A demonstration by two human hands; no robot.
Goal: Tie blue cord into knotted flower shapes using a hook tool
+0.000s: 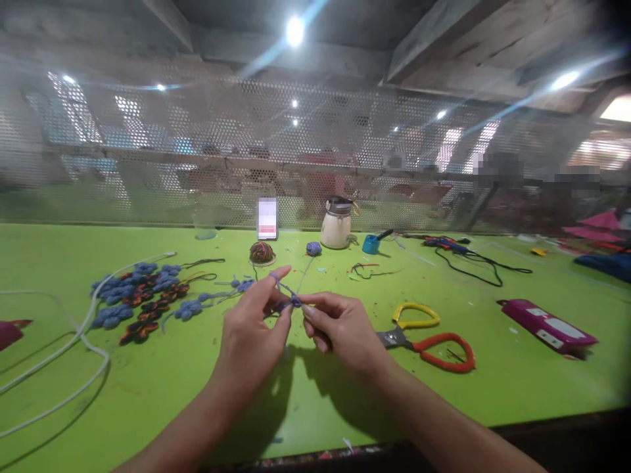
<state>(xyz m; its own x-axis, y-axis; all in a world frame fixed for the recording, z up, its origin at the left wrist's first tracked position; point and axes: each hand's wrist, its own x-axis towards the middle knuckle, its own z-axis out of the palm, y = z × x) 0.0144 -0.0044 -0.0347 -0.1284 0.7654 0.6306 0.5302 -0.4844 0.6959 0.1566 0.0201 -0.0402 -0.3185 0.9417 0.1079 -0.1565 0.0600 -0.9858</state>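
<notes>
Left hand [254, 322] and right hand [345, 328] meet at the middle, both pinching a small blue-violet yarn piece [296, 300] between thumb and fingers, above the desk; a strand loops over a raised left finger. Whether a hook is held too is unclear.

Behind everything stands a perforated screen [221, 131], along the far edge of the green desk [187, 394]. A white cable [106, 351] curls across the left side, passing over the edge of a cluster of blue and dark-orange crocheted flowers [142, 292]. Scissors [446, 355] with one yellow and one red handle lie open just beside the right hand, which hides their blade tips. Further right lies a magenta device [547, 325], and beyond it a dark cord [486, 263]. At the back, a cream jug [336, 228] with a dark lid stands near an upright phone [267, 218]. In front of the phone sits a multicoloured yarn ball [261, 253]; right of the jug, a small blue pot [371, 244]. Smallest is the blue-violet yarn ball [313, 249], its strand running toward the hands.
</notes>
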